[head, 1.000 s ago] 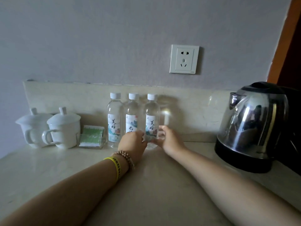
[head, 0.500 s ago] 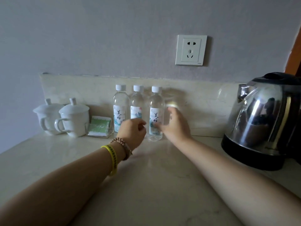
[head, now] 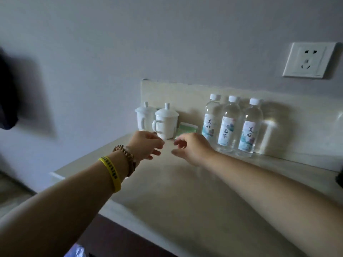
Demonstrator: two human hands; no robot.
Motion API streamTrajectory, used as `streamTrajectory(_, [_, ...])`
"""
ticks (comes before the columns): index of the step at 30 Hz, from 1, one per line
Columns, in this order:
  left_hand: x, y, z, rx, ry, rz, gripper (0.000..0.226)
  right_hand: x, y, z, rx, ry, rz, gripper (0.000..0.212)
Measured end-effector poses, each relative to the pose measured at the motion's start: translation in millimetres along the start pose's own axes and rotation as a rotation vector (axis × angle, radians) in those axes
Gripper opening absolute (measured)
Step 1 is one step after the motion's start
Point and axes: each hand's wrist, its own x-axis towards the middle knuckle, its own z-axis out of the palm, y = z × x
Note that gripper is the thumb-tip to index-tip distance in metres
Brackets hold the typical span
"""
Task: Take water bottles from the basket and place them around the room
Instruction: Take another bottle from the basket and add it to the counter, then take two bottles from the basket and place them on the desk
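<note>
Clear water bottles [head: 230,125] w/ white caps, upright; both hands' fingers [head: 178,143] loosely apart, empty.

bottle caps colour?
White, on all three water bottles; clearest in the head view, the only one.

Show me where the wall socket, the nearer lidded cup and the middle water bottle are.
wall socket [head: 309,62], head view, centre of its white plate.
nearer lidded cup [head: 165,125], head view, its white body.
middle water bottle [head: 226,132], head view, its label.
</note>
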Motion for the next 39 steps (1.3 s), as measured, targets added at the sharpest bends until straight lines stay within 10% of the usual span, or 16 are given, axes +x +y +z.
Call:
streamTrajectory(11, [-97,-121,-277,0.416,0.347,-0.016,0.01,22,-258,171,0.164,-0.229,-0.3,0.022])
streamTrajectory(17, [-140,-201,-407,0.448,0.387,-0.173,0.016,14,-374,293,0.055,-0.653,-0.324,0.04])
streamTrajectory(39, [57,-389,-580,0.691,0.18,-0.337,0.024,207,-390,576,0.029,-0.905,-0.063,0.018])
